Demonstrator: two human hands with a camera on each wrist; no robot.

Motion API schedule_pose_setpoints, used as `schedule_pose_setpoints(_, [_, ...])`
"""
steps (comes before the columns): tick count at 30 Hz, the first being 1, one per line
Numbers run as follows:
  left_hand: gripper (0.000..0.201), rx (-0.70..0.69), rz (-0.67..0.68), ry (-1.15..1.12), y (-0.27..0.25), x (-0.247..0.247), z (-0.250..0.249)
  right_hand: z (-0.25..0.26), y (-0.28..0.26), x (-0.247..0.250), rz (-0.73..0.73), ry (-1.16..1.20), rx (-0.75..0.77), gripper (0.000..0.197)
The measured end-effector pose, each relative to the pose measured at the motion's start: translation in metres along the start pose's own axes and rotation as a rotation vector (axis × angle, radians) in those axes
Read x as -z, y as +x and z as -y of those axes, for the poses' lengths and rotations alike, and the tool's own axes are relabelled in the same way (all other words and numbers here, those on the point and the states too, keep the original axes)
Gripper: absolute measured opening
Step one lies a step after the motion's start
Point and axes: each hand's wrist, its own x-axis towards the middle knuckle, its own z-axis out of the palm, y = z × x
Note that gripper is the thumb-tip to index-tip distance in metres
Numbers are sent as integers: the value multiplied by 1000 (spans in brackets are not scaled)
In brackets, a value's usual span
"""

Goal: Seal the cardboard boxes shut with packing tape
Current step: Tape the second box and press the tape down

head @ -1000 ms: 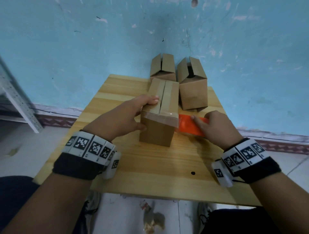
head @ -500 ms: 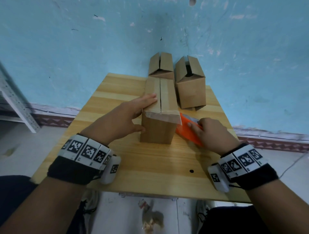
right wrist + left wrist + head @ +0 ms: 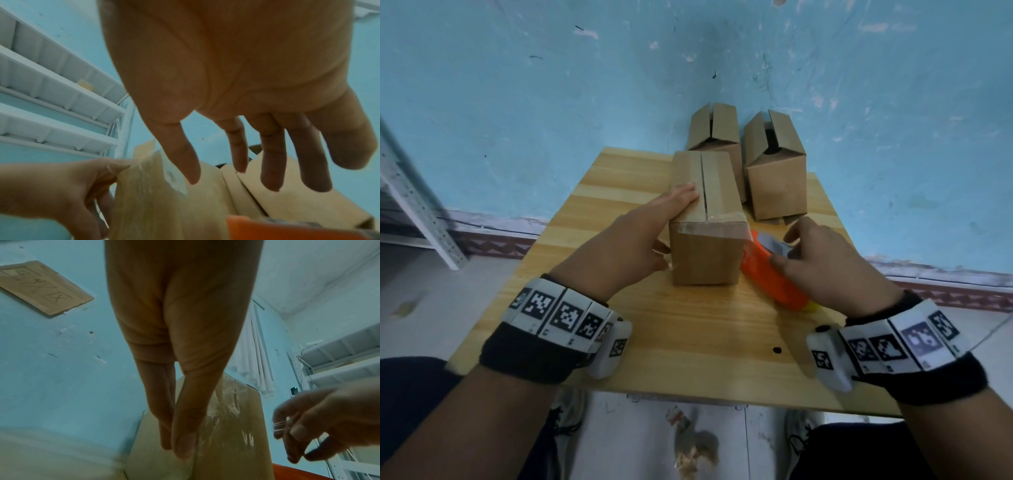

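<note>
A small cardboard box (image 3: 705,260) stands mid-table with clear tape (image 3: 709,224) along its top seam and folded over the near edge. My left hand (image 3: 640,240) lies flat on the box's left top flap, fingers (image 3: 180,426) straight, thumb against the near face. An orange tape dispenser (image 3: 767,274) lies on the table just right of the box. My right hand (image 3: 832,267) hovers over it with fingers (image 3: 267,162) spread and straight, gripping nothing; only the thumb seems to touch it.
Two more cardboard boxes (image 3: 717,137) (image 3: 777,178) with loose top flaps stand at the far edge of the wooden table (image 3: 688,342) against the blue wall. A white metal shelf (image 3: 410,212) stands to the left.
My right hand brought the dispenser down onto the table beside the box and opened its fingers off it. The left hand stayed on the box top.
</note>
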Motion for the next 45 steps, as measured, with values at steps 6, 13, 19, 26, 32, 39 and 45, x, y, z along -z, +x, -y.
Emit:
schedule_pose_setpoints(6, [116,7,-13,57,4,-5,-1,26,3,6,50,188,131,32])
schedule_pose_setpoints(13, [105,-8,-95,121,8,-10,-4,27,5,-9,38,320,155,42])
schedule_pose_setpoints(19, [106,8,-85,84,13,-18,-6,21,10,-14,25,340,130,44])
schedule_pose_setpoints(26, [123,156,-117,-57,9,-17,-20,22,11,-16,166,344,152,78])
schedule_pose_setpoints(32, [126,319,-211,-183,6,-26,-22,23,8,-10,243,386,112,75])
schedule_pose_setpoints(39, [41,432,-133,-165,1,-33,-10,16,16,-15,258,521,19,67])
schedule_pose_setpoints(45, [10,440,-48,-183,1,-34,-9,15,16,-15,275,504,32,63])
